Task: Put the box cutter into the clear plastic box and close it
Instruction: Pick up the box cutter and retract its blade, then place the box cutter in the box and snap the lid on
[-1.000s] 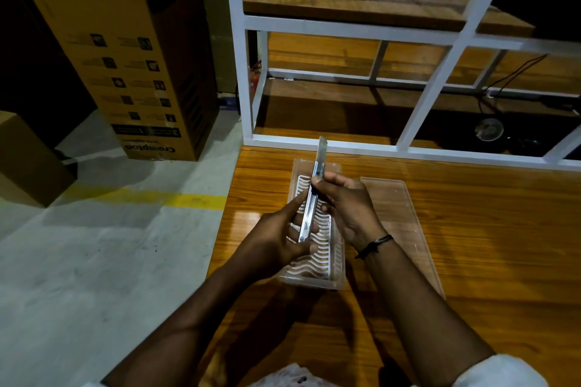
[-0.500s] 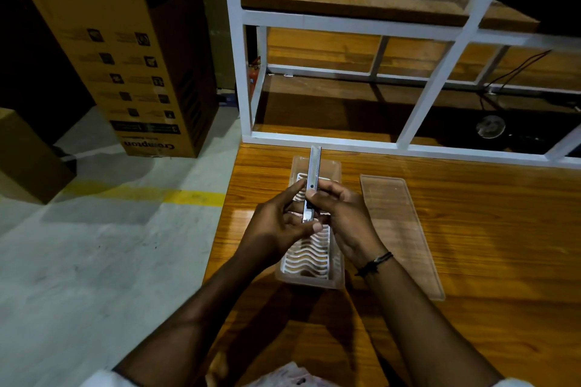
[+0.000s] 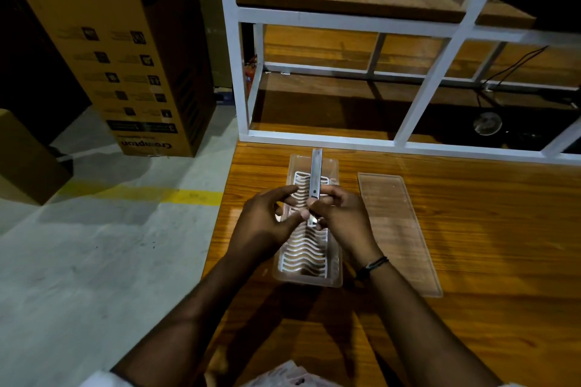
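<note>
Cutter: being held over the box, long axis running away from the person, far tip reaching past the box's far rim in this view; whether it is touching the box cannot be told.
Right hand: gripping the cutter's near end, fingers clamped on it; a dark band is sitting on the wrist.
Left hand: meeting the right hand at the cutter's near end, thumb tip touching it, index finger stretching toward the blade side; fingers pinching the cutter lightly.
Box: lying open on the table, near the left edge, white wavy insert showing inside.
Lid: lying flat on the table just right of the box, apart from it.
Table: wooden, glossy, carrying box and lid.
Frame: white, standing at the table's far edge, wooden shelves inside.
Carton: standing on the floor to the left, a yellow line running in front of it.
</note>
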Motion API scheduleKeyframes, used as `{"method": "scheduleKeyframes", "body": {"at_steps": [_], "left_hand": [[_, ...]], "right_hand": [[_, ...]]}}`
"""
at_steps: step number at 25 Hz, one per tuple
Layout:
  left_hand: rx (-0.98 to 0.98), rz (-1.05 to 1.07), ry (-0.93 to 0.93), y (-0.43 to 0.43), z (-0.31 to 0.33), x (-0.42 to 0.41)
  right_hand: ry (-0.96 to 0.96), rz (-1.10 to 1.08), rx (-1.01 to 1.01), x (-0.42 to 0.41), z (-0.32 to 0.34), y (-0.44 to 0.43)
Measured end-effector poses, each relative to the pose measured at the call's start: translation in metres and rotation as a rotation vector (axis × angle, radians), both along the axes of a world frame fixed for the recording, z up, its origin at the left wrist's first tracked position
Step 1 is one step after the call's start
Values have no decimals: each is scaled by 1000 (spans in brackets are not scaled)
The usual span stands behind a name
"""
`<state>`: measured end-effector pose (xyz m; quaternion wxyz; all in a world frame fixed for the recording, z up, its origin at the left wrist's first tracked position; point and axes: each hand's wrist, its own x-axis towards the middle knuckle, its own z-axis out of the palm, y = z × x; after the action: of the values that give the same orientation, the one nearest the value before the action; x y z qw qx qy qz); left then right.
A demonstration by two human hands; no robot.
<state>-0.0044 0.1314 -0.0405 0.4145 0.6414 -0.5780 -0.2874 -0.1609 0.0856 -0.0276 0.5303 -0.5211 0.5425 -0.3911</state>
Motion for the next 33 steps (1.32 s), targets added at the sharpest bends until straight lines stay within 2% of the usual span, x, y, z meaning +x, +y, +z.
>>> {"method": "scheduleKeyframes", "body": {"at_steps": [3,7,9,19,23,25,28,30,31,33], "left_hand": [[184,129,-5,-2,-7,7],[307,178,132,-2,-15,6],[315,208,145,-2,-17,5],[358,253,115,4,-10,-5],[355,240,112,6,-6,-5],[360,232,111,6,-5,-5],[368,224,114,6,-3,-5],[375,212,118,6,-2,-5],[378,206,119,5,-1,-5],[385,206,116,6,-1,-5]], "right_hand": [[399,69,-126,2,-1,-1],[694,154,-295,18,-6,3],[793,160,-283,26,-10,3],[1072,244,-129,37,-9,16],[1086,273,-132,38,-7,18],[1029,272,-212,31,-6,17],[845,90,-408,8,3,14],[782,-83,-443,-14,3,5],[793,-159,-394,-26,2,-1],[969,-229,-135,-56,-15,-16]]}}
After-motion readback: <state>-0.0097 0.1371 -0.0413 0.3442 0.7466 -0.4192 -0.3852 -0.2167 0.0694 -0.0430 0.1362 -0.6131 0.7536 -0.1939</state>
